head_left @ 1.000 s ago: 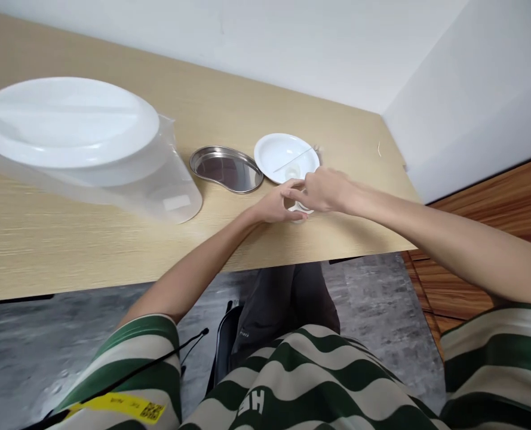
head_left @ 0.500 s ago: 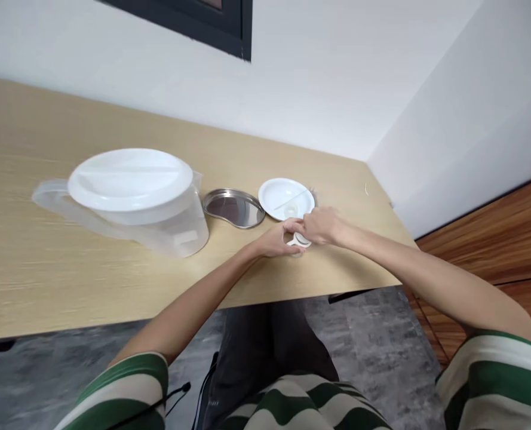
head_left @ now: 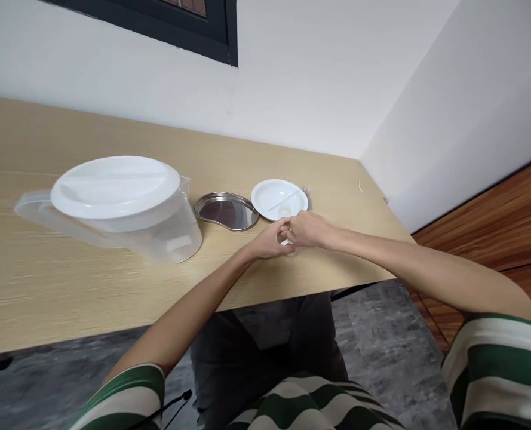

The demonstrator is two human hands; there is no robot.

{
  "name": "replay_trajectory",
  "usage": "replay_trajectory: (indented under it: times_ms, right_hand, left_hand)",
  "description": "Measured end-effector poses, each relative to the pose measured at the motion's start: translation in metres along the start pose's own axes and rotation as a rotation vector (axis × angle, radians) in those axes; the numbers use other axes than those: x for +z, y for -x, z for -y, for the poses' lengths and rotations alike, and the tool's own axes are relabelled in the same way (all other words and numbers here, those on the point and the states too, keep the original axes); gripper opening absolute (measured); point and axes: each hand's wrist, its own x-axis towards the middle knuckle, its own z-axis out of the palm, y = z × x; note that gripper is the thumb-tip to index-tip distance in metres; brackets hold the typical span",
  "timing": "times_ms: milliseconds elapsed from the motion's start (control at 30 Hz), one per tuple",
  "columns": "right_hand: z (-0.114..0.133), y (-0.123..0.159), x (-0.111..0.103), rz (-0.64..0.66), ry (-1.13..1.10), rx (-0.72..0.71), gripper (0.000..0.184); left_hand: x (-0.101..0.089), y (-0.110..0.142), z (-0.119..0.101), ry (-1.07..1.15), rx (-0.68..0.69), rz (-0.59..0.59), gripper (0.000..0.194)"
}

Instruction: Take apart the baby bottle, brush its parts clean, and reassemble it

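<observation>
A small white piece (head_left: 285,242) is sitting between the hands, mostly hidden by the fingers, so its shape is hard to tell. The left hand (head_left: 269,242) is curling in on it from 9 o'clock, and the right hand (head_left: 307,231) is closing over it from 3 o'clock; their fingers are touching, and both hands look clamped on the piece. Just beyond, at 12 o'clock, a white plate (head_left: 278,197) is resting on the table (head_left: 72,286). A steel kidney dish (head_left: 226,211) is lying at 10 o'clock, and a plastic jug (head_left: 175,242) with a white lid (head_left: 115,187) is standing at 9 o'clock. The table's front edge is running near the hands at 6 o'clock, and its right end is lying well apart at 3 o'clock.
</observation>
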Motion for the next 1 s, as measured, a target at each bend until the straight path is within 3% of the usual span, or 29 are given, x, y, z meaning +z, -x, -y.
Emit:
replay_trajectory:
  times_ms: [233,467,600,667,767,833,900,1000]
  right_hand:
    - [0.005,0.009,0.004,-0.040,0.071,0.035,0.046]
    - [-0.005,0.023,-0.002,0.050,0.068,-0.154,0.044]
    - [-0.008,0.010,0.001,0.075,0.121,-0.102,0.026]
    - [-0.007,0.002,0.002,0.085,0.101,-0.048,0.034]
    - [-0.007,-0.001,-0.002,0.118,0.009,0.152,0.054]
    - [-0.006,0.004,-0.005,0.073,0.021,0.216,0.064]
    - [-0.006,0.013,-0.007,-0.016,0.064,0.169,0.066]
    - [-0.008,0.025,-0.006,-0.054,0.058,0.026,0.051]
  left_hand:
    - [0.003,-0.001,0.005,0.049,0.035,-0.005,0.066]
    - [0.004,0.000,0.012,0.075,0.091,-0.024,0.065]
    - [0.005,0.000,0.014,0.035,0.065,-0.029,0.074]
    - [0.006,-0.001,0.014,0.013,0.090,-0.042,0.072]
    - [0.005,-0.002,0.012,0.026,0.122,-0.034,0.064]
    - [0.005,-0.002,0.010,0.026,0.117,-0.014,0.056]
    - [0.005,-0.002,0.009,0.015,0.113,-0.001,0.050]
    - [0.004,-0.002,0.009,0.050,0.108,0.017,0.054]
